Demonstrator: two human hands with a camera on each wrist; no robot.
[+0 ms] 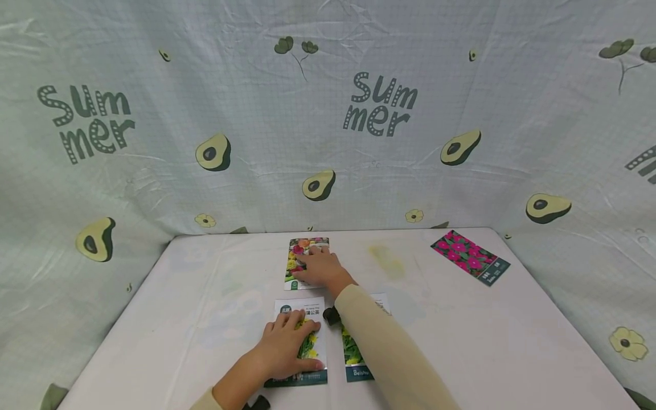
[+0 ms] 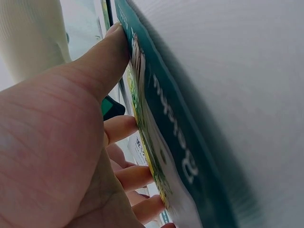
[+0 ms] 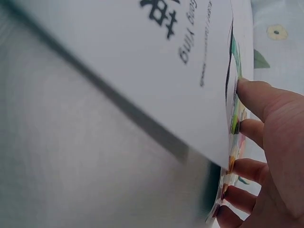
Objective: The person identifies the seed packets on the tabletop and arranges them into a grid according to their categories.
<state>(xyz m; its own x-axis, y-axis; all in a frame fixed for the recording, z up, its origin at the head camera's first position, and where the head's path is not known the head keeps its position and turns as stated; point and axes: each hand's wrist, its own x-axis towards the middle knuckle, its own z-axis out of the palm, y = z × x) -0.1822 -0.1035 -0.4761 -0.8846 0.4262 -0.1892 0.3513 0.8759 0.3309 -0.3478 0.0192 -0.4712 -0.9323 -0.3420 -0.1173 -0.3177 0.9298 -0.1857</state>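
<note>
a spread left hand [image 1: 284, 348] presses a rectangular white-and-teal packet [image 1: 311, 345], a spread right hand [image 1: 322, 269] a multicoloured flower packet [image 1: 293, 263] beyond; lining-up looks partway, a magenta-flowered packet [image 1: 466, 254] untouched, far right.

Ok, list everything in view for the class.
Mixed-flower packet: 1, multicoloured, far middle
Yellow-flower packets: 2, white, green, yellow, near middle
Pink-flower packet: 1, pink, far right
Table: 1, whitish, centre
Stain: 1, yellowish, far table
Printed backdrop: 1, pale grey, around table
Wrist devices: 2, black, at wrists
Sleeves: 2, cream, forearms
Left hand: 1, bare, on left yellow-flower packet
Right hand: 1, bare, on mixed-flower packet
</note>
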